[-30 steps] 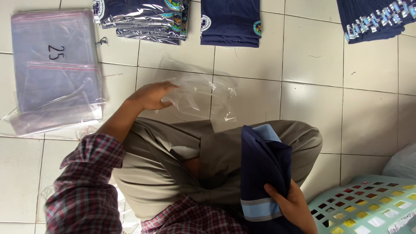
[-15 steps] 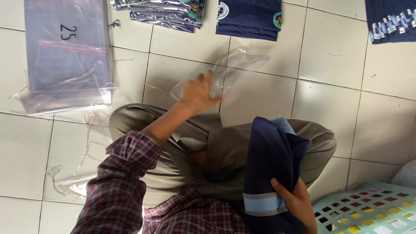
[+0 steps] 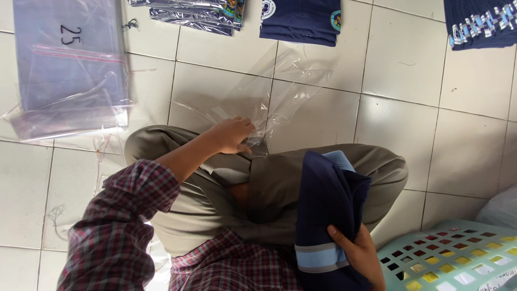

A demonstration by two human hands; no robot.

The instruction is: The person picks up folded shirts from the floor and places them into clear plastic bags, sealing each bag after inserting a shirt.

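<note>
On the tiled floor, left hand [image 3: 232, 134] fingers pinch clear plastic bag [image 3: 269, 91] — right hand [image 3: 358, 253] clenched around folded navy garment [image 3: 328, 210].

The right hand [image 3: 360, 253] runs off the bottom edge, its fingers partly behind the folded navy garment [image 3: 328, 215], whose lower end is cut off too. The left hand [image 3: 231, 134] hides the near edge of the clear plastic bag [image 3: 280, 91]. The stack of clear bags [image 3: 70, 70], the wrapped garments [image 3: 188, 11], two navy shirt piles [image 3: 301, 21] [image 3: 479, 21] and the pale green basket [image 3: 458, 258] are all clipped by edges.
</note>
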